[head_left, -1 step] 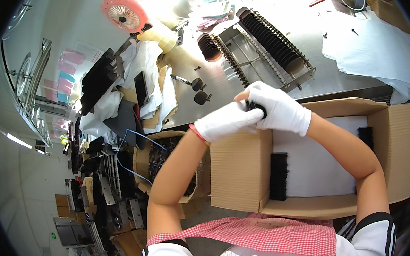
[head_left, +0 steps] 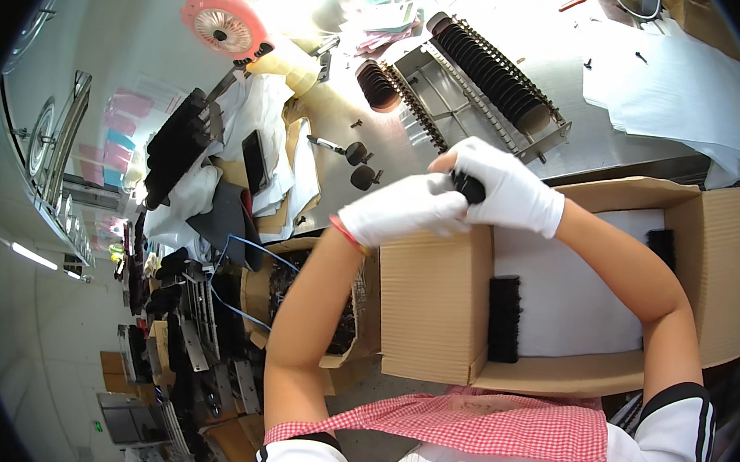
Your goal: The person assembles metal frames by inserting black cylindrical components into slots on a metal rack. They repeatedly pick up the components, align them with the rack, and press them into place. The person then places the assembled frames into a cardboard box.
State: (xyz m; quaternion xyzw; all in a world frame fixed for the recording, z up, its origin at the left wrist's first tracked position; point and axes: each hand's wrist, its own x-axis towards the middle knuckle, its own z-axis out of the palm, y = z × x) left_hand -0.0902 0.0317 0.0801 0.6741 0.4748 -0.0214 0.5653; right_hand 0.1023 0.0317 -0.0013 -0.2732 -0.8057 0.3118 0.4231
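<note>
Both gloved hands are meeting over the cardboard box [head_left: 434, 307], at its far edge. The right hand [head_left: 501, 188] is clenching a small black part [head_left: 469, 187]; the left hand [head_left: 407, 208] is closing against it, seemingly fitting it before placing it in the box.

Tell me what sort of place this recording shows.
Probably a small factory packing or assembly bench. White-gloved hands, left hand and right hand, hold a small black part over an open brown cardboard box; rows of black round parts on a metal rack lie on the steel worktable.
</note>
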